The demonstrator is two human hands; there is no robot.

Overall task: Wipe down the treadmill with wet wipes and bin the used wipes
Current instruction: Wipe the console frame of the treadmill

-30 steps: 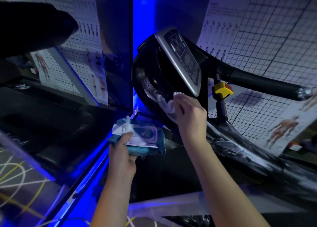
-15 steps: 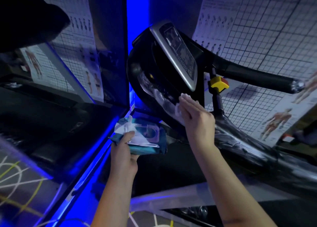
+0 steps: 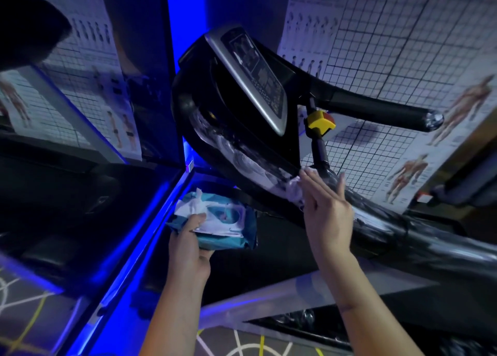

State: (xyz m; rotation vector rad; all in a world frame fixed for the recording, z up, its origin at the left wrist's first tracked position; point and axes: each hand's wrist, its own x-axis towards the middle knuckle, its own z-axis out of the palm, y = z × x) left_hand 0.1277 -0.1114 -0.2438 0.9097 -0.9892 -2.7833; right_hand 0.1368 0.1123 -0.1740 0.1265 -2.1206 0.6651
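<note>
We see a black treadmill [image 3: 220, 92] from above, leaning in the view. Its grey screen panel [image 3: 255, 81] faces up and to the right. A long side rail [image 3: 376, 221] runs down from under the panel to the right. It is wrapped in shiny clear plastic.

Our right hand [image 3: 326, 210] is flat, with the fingers straight and close together. It presses a white wet wipe [image 3: 294, 187] against the wrapped rail, just under the panel. The wipe peeks out past the fingertips and most of it is hidden under the hand.

Our left hand [image 3: 188, 245] is lower and to the left, apart from the treadmill. It grips a blue pack of wet wipes [image 3: 228, 229] from below, with the thumb on top. A crumpled white sheet [image 3: 192, 206] sticks out of the top of the pack, right by the thumb.

A yellow block with a red top [image 3: 320, 121] sits on a thin black post beside the panel. A black handle bar [image 3: 376, 105] reaches out to the right and ends in a shiny cap.

On the walls hang big grid posters [image 3: 403, 33] with small body pictures. A bright blue light strip [image 3: 185, 11] glows in the corner behind the treadmill. The floor [image 3: 242, 342] at the bottom has white and yellow lines. A dark, blurry shape [image 3: 27, 25] fills the top left corner; we cannot tell what it is.
</note>
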